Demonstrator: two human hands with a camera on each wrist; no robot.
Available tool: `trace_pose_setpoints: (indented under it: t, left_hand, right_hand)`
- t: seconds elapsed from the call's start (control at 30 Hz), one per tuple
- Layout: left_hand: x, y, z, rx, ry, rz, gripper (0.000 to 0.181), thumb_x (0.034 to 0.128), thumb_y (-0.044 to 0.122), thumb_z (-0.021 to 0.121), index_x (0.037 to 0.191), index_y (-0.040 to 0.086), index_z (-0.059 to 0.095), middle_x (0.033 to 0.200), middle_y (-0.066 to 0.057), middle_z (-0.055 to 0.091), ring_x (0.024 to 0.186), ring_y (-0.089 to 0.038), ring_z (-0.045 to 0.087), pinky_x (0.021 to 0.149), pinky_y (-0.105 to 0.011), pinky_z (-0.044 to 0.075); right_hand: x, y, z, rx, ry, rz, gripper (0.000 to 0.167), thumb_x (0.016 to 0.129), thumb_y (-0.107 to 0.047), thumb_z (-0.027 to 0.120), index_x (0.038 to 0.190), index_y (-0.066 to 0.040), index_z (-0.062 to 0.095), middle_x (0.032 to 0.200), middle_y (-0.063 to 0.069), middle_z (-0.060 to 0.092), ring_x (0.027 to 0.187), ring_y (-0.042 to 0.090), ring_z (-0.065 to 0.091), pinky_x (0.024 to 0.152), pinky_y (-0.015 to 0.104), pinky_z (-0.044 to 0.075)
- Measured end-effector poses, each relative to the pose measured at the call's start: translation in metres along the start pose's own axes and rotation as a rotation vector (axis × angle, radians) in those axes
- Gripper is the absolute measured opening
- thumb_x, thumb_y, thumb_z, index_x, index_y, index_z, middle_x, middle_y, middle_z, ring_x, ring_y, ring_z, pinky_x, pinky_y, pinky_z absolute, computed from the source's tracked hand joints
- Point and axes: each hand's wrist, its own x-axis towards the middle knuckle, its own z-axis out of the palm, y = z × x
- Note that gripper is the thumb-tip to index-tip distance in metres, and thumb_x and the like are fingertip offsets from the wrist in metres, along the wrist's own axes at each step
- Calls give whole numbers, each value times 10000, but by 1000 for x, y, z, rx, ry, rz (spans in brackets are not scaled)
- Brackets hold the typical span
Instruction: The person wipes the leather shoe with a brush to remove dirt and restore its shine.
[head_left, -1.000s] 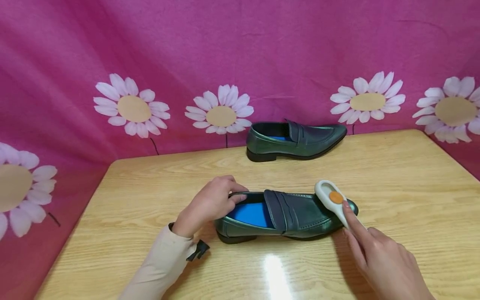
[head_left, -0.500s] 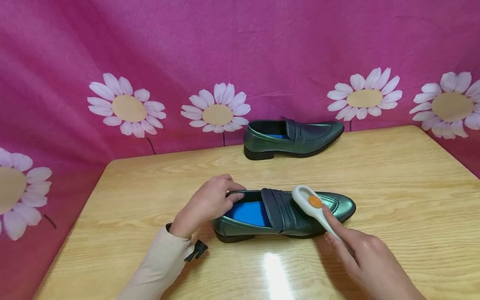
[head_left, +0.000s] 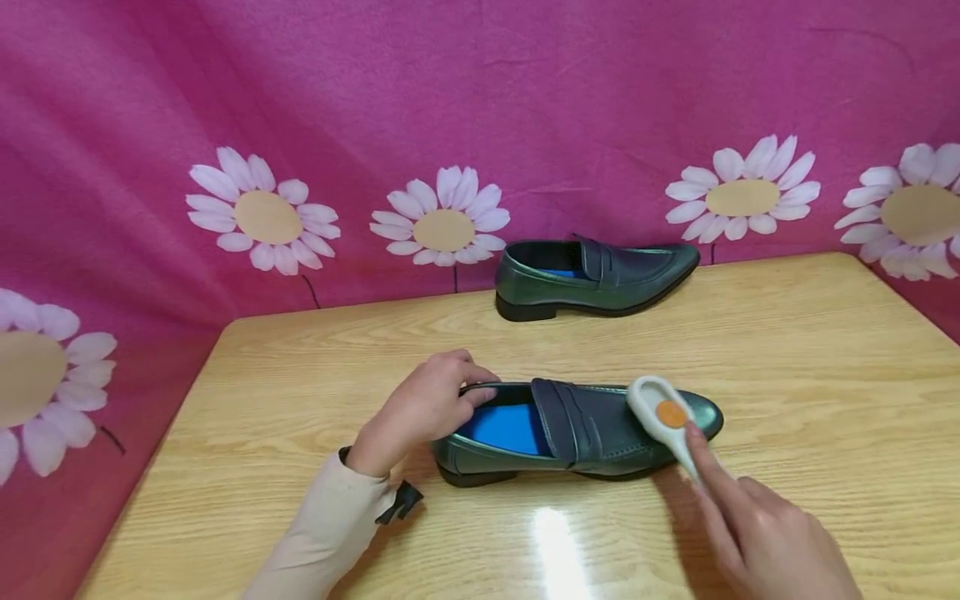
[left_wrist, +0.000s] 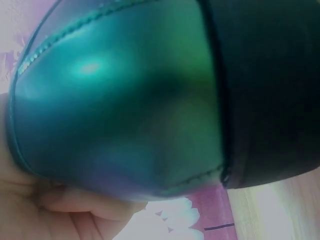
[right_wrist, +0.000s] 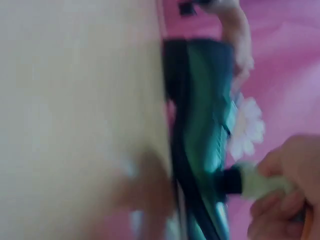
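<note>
A dark green, shiny loafer (head_left: 622, 433) with a blue insole stands on the table, toe to the right. My left hand (head_left: 423, 400) grips the far rim of its opening near the heel. In the left wrist view the heel (left_wrist: 115, 110) fills most of the picture, with part of the hand (left_wrist: 65, 210) below it. My right hand (head_left: 772, 525) holds a white shoe brush (head_left: 656, 408) by its handle, index finger by the orange oval. In the blurred right wrist view, the dark bristles (right_wrist: 231, 181) touch the shoe's upper near the toe.
A matching loafer (head_left: 592, 283) stands at the back of the wooden table (head_left: 315, 367), near a pink cloth (head_left: 525, 100) with large white daisies. Light reflects off the tabletop at the front. A black bow hangs from the left sleeve (head_left: 322, 517).
The shoe brush has gone from near the toe left towards the strap, then back right towards the toe. My left hand has kept its grip on the loafer.
</note>
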Motion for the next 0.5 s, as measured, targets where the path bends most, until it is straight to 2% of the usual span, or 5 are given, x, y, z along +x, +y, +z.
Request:
trace_pose_setpoints:
  t: [0.1, 0.17, 0.37, 0.43, 0.5]
  left_hand:
    - [0, -1, -1, -2, -9, -6, 287, 950, 221, 618, 1226, 177, 681, 1034, -7, 588, 929, -165, 524, 750, -305, 482]
    - [0, -2, -2, -7, -12, -6, 283, 948, 223, 621, 1220, 181, 685, 1030, 0, 591, 931, -163, 525, 758, -307, 485]
    - [0, -2, -2, -25, -31, -3, 272, 945, 232, 626, 1204, 188, 696, 1005, 13, 594, 925, -160, 523, 761, -308, 480]
    - [1, -2, -2, -26, -37, -9, 279, 948, 241, 621, 1212, 181, 691, 1016, 4, 594, 936, -166, 522, 767, -317, 480]
    - [1, -2, -2, -27, -43, -14, 288, 951, 249, 616, 1221, 170, 683, 1038, -8, 595, 959, -174, 522, 782, -332, 484]
  right_hand:
    - [-3, -9, 6, 30, -125, -27, 625, 977, -307, 560, 1525, -199, 277, 595, -72, 358, 518, 85, 346, 498, 246, 303]
    - [-4, -9, 6, 28, -104, -19, 634, 967, -310, 576, 1521, -201, 288, 590, -65, 351, 512, 93, 345, 487, 251, 297]
    - [-5, 11, -1, -24, 229, 44, 565, 935, -196, 600, 1468, -201, 414, 552, -38, 321, 429, 155, 312, 415, 327, 249]
    - [-5, 15, -3, -19, 280, 81, 550, 947, -208, 576, 1471, -222, 408, 549, -34, 333, 418, 171, 330, 397, 342, 249]
    - [-5, 17, -4, -14, 281, 115, 534, 966, -227, 544, 1478, -231, 393, 555, -22, 346, 421, 191, 345, 389, 351, 251]
